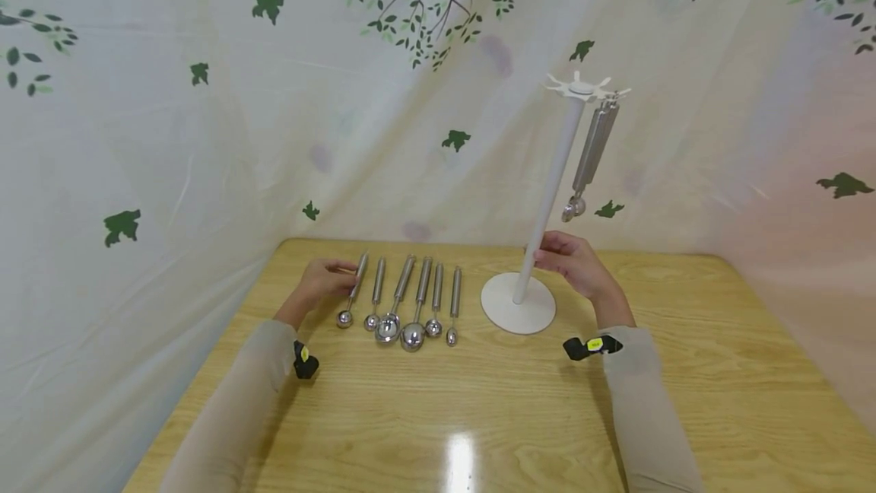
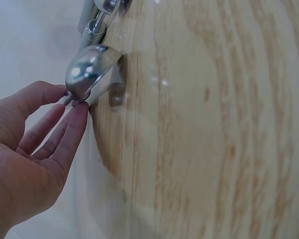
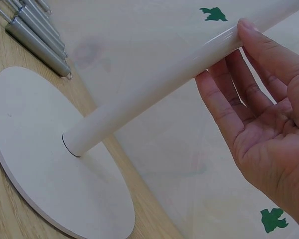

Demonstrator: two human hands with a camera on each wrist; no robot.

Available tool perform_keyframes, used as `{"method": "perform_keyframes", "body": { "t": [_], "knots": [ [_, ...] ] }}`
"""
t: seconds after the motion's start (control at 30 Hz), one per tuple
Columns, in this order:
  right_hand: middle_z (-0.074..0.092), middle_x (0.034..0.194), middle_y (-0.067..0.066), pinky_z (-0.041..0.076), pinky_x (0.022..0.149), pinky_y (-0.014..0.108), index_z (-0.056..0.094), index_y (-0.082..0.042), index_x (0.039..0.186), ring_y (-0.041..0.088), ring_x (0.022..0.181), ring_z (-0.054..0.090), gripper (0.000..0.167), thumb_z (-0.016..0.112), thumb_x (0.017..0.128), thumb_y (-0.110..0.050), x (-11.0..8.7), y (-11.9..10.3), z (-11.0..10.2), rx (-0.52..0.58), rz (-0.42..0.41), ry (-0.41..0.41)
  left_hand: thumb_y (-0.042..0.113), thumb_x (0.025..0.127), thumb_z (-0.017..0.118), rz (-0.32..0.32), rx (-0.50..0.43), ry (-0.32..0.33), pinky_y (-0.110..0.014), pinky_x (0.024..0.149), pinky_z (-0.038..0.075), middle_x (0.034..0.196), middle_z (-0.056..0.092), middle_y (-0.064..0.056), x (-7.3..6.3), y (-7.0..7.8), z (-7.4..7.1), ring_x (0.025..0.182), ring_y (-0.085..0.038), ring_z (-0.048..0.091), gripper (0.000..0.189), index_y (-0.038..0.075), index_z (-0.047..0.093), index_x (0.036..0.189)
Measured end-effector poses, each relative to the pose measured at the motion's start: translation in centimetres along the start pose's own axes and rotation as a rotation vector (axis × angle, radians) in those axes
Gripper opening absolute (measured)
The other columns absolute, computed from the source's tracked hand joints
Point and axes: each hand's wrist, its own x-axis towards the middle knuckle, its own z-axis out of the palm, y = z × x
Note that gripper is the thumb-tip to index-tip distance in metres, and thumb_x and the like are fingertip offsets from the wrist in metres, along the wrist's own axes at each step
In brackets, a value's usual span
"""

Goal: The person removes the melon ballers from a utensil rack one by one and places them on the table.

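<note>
My left hand point(image 1: 327, 280) pinches the leftmost steel melon baller point(image 1: 344, 319), its fingers and thumb on the handle in the head view. Close up in the left wrist view, the shiny round bowl point(image 2: 84, 72) is just beyond the left fingertips. Several more steel scoops point(image 1: 413, 336) of different sizes lie in a row to its right, bowls toward me. My right hand point(image 1: 573, 263) holds the white pole point(image 1: 547, 204) of an upright stand low down. Thumb and fingers lie on opposite sides of that pole point(image 3: 159, 82) in the right wrist view.
The stand's round white base point(image 1: 506, 323) sits on the wooden table point(image 1: 383, 417). Steel utensils point(image 1: 597, 147) hang from the right side of its hooked top point(image 1: 580, 88). Behind the table hangs a pale curtain point(image 1: 383, 151) with leaf prints.
</note>
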Motion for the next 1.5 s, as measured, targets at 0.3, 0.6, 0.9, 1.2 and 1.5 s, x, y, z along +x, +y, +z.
{"method": "perform_keyframes", "body": {
  "t": [0.3,0.6,0.9,1.2,1.5],
  "knots": [
    [0.076,0.106,-0.005,0.06,0.093,0.025,0.073,-0.017,0.113,0.009,0.101,0.072,0.028,0.059,0.1,0.003,0.0,0.0,0.1,-0.006,0.003,0.006,0.0,0.092,0.072,-0.013,0.147,0.014,-0.028,0.08,0.064,0.12,0.069,-0.031,-0.1,0.3,0.2,0.083,-0.014,0.072,0.036,-0.011,0.064,0.125],
    [0.076,0.107,-0.006,0.06,0.093,0.024,0.073,-0.018,0.114,0.009,0.102,0.072,0.03,0.058,0.1,0.004,0.1,0.2,-0.2,-0.008,0.017,0.009,0.001,0.094,0.07,0.013,0.273,-0.002,-0.031,0.079,0.065,0.12,0.068,-0.032,-0.4,1.0,0.5,0.086,-0.022,0.073,0.032,-0.011,0.065,0.123],
    [0.076,0.106,-0.006,0.06,0.093,0.024,0.073,-0.017,0.113,0.009,0.101,0.072,0.028,0.06,0.1,0.003,0.1,0.2,-0.1,-0.008,0.01,0.014,-0.002,0.093,0.069,0.028,0.211,-0.021,-0.031,0.074,0.065,0.118,0.068,-0.035,-0.2,0.8,0.5,0.079,-0.017,0.073,0.035,-0.017,0.062,0.123],
    [0.075,0.106,-0.005,0.06,0.092,0.024,0.073,-0.017,0.113,0.009,0.101,0.072,0.029,0.059,0.099,0.005,0.1,0.3,-0.1,0.004,0.007,0.01,-0.002,0.094,0.069,-0.024,0.137,-0.019,-0.031,0.079,0.065,0.119,0.068,-0.033,-0.4,0.9,0.8,0.082,-0.016,0.071,0.036,-0.016,0.061,0.126],
    [0.075,0.106,-0.005,0.06,0.093,0.024,0.073,-0.018,0.113,0.009,0.102,0.072,0.029,0.059,0.1,0.004,0.2,0.3,-0.2,0.0,0.01,0.004,0.0,0.094,0.069,-0.05,0.126,-0.004,-0.032,0.081,0.065,0.12,0.068,-0.031,-0.1,0.7,0.9,0.083,-0.013,0.07,0.037,-0.013,0.061,0.128]
  ]
}}
